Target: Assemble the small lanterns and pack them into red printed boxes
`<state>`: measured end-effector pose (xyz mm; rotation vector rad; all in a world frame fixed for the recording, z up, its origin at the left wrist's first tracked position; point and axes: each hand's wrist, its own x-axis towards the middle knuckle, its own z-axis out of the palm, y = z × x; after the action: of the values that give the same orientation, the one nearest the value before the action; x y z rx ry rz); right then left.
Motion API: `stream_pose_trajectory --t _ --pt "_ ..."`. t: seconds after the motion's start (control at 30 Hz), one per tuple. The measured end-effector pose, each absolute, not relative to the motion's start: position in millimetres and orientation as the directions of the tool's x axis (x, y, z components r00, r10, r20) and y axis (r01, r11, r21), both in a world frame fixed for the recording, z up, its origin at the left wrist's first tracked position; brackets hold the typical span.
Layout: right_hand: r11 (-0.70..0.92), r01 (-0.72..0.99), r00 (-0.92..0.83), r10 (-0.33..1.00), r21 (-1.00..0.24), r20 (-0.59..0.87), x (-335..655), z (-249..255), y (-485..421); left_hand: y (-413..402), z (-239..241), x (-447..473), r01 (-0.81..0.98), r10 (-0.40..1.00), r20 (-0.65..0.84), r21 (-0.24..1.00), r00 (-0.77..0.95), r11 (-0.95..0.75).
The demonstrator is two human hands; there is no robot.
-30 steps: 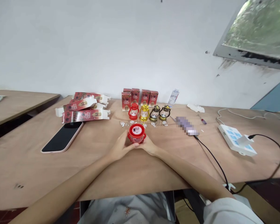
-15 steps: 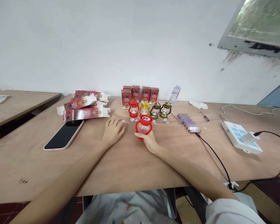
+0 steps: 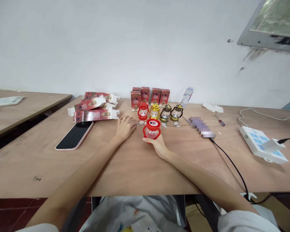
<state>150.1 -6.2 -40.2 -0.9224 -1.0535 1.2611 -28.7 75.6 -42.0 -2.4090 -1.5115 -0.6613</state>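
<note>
My right hand (image 3: 157, 143) grips a small red toy lantern (image 3: 151, 129) from below, its base turned toward me. My left hand (image 3: 124, 126) lies flat on the wooden table (image 3: 135, 167) with fingers stretched out, its fingertips by small clear packets (image 3: 140, 122). Just behind stand a red lantern (image 3: 143, 111), a gold lantern (image 3: 154, 111) and two dark lanterns (image 3: 171, 112) in a row. Several upright red boxes (image 3: 150, 96) line up behind them.
Flattened red cartons (image 3: 94, 108) and a black phone (image 3: 74, 135) lie at the left. A white power strip (image 3: 262, 144) with a black cable (image 3: 232, 166) sits at the right. A bottle (image 3: 187, 95), white cloth (image 3: 212, 107) and small screwdriver (image 3: 219, 120) lie near the wall.
My left hand let go of the red lantern and moved out to the packets on the table. My right hand lifted the lantern further from me. The view shifted left.
</note>
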Motion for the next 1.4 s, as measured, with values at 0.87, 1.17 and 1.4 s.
stream_pose_trajectory --t 0.87,1.17,1.4 --pt "0.127 -0.188 -0.038 0.99 -0.974 0.136 151.1 -43.4 -6.1 75.1 -43.6 -30.0 0.887 0.81 0.414 0.012 0.416 -0.462" --pt "0.105 -0.17 -0.057 0.992 -0.98 0.116 152.2 -43.7 -6.0 76.7 -44.7 -30.7 0.882 0.802 0.431 0.032 0.413 -0.471" --pt "0.108 -0.175 -0.058 0.991 -0.979 0.119 152.5 -43.8 -5.9 73.9 -41.9 -30.1 0.865 0.791 0.446 0.067 0.42 -0.497"
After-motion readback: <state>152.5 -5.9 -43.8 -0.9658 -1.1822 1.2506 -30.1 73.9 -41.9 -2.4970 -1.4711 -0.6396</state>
